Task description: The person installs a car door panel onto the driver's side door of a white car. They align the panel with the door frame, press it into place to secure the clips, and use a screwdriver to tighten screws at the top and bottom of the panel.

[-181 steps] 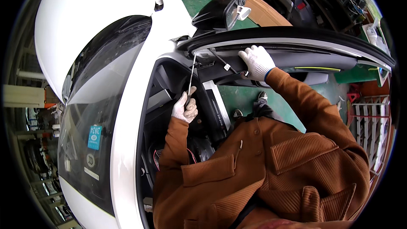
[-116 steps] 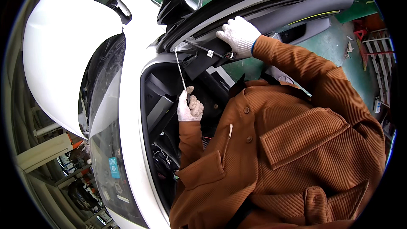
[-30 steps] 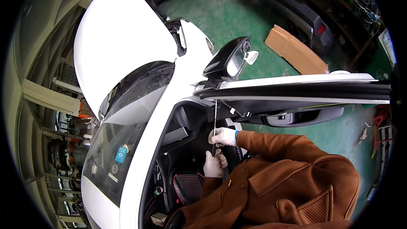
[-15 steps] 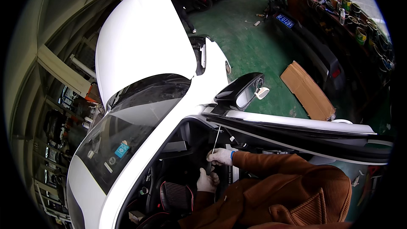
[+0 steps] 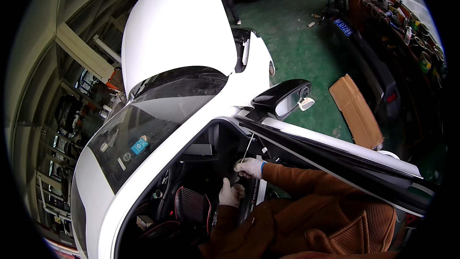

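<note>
In the open doorway of a white car (image 5: pixel 191 123), both my hands wear pale gloves. My right hand (image 5: pixel 250 168) is closed around a thin metal rod (image 5: pixel 247 147), whose upper end slants up toward the hinge side of the door. A dark part seems to run down from this grip toward my other hand. My left hand (image 5: pixel 231 193) is just below, its fingers curled and thumb raised; what lies in it is hidden. The open front door (image 5: pixel 326 144) stands to the right of my arms. Below its mirror, a cable with a white connector (image 5: pixel 264 150) hangs by the hinge.
A red-trimmed black seat (image 5: pixel 192 208) is left of my hands. The hood (image 5: pixel 179 26) is raised. A black side mirror (image 5: pixel 282 97) juts out above the door. Cardboard (image 5: pixel 355 112) and a dark bumper (image 5: pixel 369 62) lie on the green floor, and a person (image 5: pixel 232 7) stands beyond the hood.
The view has shifted, and the door has swung slightly down toward my right arm. My hands keep nearly the same position at the rod, with the left a little further from the right.
</note>
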The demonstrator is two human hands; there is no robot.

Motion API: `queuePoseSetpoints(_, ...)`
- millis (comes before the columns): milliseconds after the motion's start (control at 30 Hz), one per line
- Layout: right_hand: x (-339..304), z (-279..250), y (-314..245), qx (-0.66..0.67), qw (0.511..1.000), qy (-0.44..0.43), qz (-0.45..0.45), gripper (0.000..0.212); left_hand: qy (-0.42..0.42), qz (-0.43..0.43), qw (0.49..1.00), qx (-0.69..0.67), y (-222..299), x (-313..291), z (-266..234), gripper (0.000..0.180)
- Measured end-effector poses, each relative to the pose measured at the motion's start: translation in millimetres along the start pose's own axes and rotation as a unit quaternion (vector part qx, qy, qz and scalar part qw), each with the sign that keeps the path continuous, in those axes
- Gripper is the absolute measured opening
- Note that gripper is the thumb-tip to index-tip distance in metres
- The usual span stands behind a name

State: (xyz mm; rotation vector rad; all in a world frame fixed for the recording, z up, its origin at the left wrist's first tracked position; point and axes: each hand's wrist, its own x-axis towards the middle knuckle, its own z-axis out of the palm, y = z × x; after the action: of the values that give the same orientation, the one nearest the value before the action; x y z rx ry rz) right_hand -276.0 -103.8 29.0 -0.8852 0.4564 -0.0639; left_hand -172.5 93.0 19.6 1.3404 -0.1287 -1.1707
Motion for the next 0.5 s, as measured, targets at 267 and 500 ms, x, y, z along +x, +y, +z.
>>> queuePoseSetpoints(267,-4.1,-3.3,-8.6,-0.028,0.999,0.024,0.025,0.025,0.078,0.230,0.956,0.163,0.1,-11.2,46.9,0.025)
queuePoseSetpoints(500,-3.8,0.1,-7.5,-0.029,0.999,0.028,0.016,0.028,-0.056,-0.075,0.981,-0.171,1.6,-5.7,1.1,0.053)
